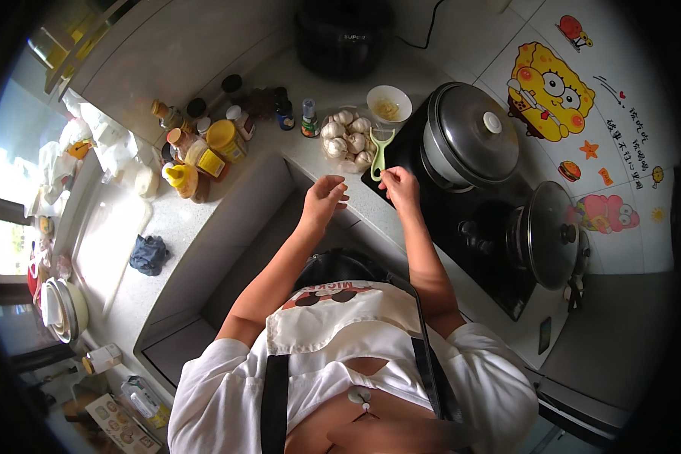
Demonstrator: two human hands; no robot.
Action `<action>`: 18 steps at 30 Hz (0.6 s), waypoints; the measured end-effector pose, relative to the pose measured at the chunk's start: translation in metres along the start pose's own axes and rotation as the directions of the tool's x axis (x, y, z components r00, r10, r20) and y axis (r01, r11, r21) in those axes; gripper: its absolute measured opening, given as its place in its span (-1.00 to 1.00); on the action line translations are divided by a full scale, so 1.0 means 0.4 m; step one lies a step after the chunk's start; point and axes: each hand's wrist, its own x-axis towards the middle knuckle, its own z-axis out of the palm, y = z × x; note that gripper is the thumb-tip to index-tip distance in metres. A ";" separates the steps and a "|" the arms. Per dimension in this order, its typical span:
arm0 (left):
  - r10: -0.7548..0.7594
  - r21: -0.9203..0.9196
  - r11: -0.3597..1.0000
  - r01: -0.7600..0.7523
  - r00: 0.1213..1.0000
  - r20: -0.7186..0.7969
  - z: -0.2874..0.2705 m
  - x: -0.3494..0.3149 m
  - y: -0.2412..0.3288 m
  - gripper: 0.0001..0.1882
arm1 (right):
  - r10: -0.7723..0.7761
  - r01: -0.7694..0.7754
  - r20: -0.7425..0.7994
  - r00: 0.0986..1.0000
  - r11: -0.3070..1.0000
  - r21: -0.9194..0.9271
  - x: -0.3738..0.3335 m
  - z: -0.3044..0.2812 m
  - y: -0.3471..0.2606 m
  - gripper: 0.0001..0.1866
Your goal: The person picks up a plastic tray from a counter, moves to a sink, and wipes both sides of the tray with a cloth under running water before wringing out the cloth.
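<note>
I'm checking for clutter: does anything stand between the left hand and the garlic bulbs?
Nothing visible blocks the left hand from the garlic bulbs; only pale countertop shows between. The green peeler, in the right hand, is at their right edge.

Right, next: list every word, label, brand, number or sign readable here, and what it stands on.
Lettering is located here, not copied out.
Black cooker: pale capitals on its front, legible.
Apron: capitals near its upper edge, legible.
Wall: black characters beside cartoon stickers.
Yellow jar: label too small to read.
Box, lower left: print too blurred.
Peeler in the right hand: none I can make out.
</note>
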 end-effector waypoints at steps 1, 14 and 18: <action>-0.015 0.011 1.000 0.015 1.000 -0.009 -0.010 0.005 -0.004 -0.77 | -0.012 0.012 -0.007 1.000 0.998 -0.058 0.017 0.001 0.001 -0.82; -0.029 -0.076 0.997 0.017 0.988 -0.151 -0.119 -0.024 0.017 -0.80 | -0.188 0.179 -0.002 0.982 0.940 -0.292 0.056 0.030 -0.034 -0.82; -0.033 -0.119 0.993 -0.003 0.954 -0.298 -0.190 -0.075 0.005 -0.81 | -0.247 0.274 0.143 0.959 0.934 -0.231 0.038 0.089 -0.053 -0.87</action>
